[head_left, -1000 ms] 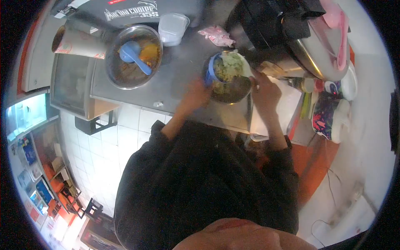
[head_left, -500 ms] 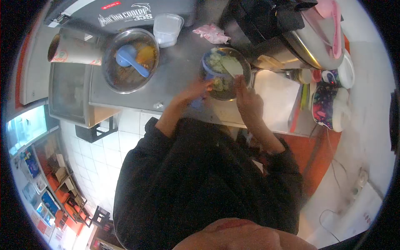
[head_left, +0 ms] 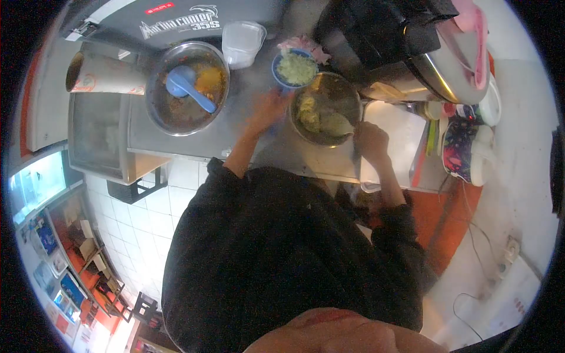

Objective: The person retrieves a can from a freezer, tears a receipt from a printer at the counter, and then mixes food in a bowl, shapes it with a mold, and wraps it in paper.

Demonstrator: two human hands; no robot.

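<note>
A dark cooler box with white lettering (head_left: 179, 25) stands at the back of the grey metal surface (head_left: 238, 94). Beside it sits a translucent white plastic container (head_left: 242, 44). At the left is a white cylindrical tube with red print (head_left: 112, 78); at the right, a dark floral-patterned container (head_left: 459, 152).

I'm seeing a blue cup (head_left: 279, 81) facing mouth up, heaped with pale green food (head_left: 296, 68), just past the far left rim of a metal bowl (head_left: 347, 97); whether they're touching, I'm not managing to tell. The bowl is holding yellow-green mash (head_left: 308, 113) at its left, and a pale spatula (head_left: 338, 125) is reaching in over the near right
</note>
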